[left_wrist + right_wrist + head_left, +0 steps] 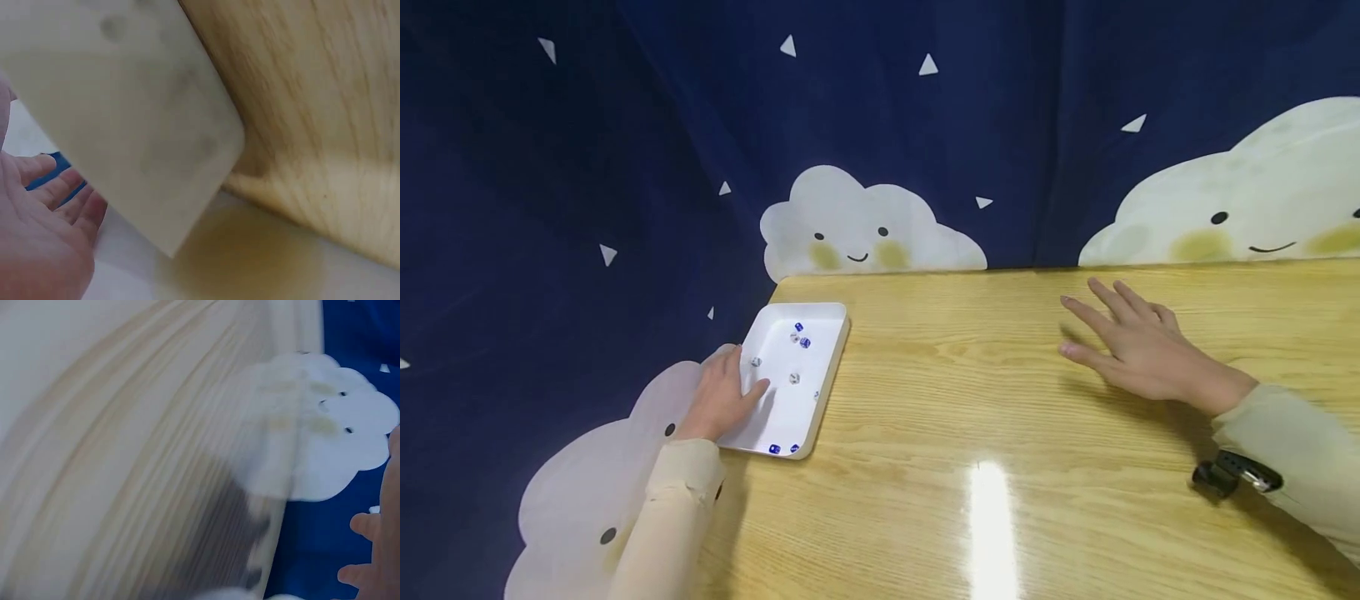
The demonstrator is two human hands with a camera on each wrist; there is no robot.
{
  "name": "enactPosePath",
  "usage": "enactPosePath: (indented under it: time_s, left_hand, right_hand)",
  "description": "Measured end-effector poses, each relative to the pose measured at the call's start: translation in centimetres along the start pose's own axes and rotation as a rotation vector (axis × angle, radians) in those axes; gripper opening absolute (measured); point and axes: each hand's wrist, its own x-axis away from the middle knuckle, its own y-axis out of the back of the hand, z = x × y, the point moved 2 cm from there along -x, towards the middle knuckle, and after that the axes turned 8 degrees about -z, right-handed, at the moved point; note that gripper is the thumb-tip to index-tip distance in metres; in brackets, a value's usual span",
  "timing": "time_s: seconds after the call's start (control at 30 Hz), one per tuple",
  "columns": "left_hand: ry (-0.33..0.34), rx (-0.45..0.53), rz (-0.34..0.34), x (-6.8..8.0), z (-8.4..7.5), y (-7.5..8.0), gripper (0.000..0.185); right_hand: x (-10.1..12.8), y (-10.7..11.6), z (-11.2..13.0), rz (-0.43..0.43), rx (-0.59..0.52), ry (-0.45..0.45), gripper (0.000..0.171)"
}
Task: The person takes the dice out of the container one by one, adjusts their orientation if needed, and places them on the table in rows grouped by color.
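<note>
At lower left of the head view, the left hand (724, 402) grips the near-left edge of a white tray (826, 367), thumb inside. Small dice (794, 378) lie scattered in it. At right, the right hand (1131, 346) hovers over the table (1000, 400), fingers spread and released.

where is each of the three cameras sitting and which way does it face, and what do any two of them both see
Head: worn on the head, looking forward and down over the wooden table at the white tray of small dice; left hand on the tray's edge, right hand spread above the table, both sleeves visible.
Left wrist: under the left hand, facing the blurred tray underside and the table edge.
Right wrist: by the right hand, looking across the blurred tabletop to the cloud curtain; fingers at the right edge.
Shared: head and left wrist both show the tray.
</note>
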Motion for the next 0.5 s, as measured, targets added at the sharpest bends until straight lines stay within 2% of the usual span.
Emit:
enactPosePath:
  time_s: [0.23, 0.37, 0.5]
  left_hand:
    - [0.109, 0.084, 0.088, -0.5, 0.8, 0.2, 0.087]
    - [0.139, 0.082, 0.135, -0.4, 1.1, -0.2, 0.085]
    - [0.140, 0.054, 0.131, -0.1, 1.5, -0.3, 0.075]
  right_hand:
    - [-1.4, -1.7, 3.5, -0.005, -0.074, 0.043, 0.073]
    - [-2.2, -2.9, 5.5, 0.018, -0.092, 0.071, 0.072]
    - [-3.2, -4.0, 8.2, 0.037, -0.103, 0.121, 0.072]
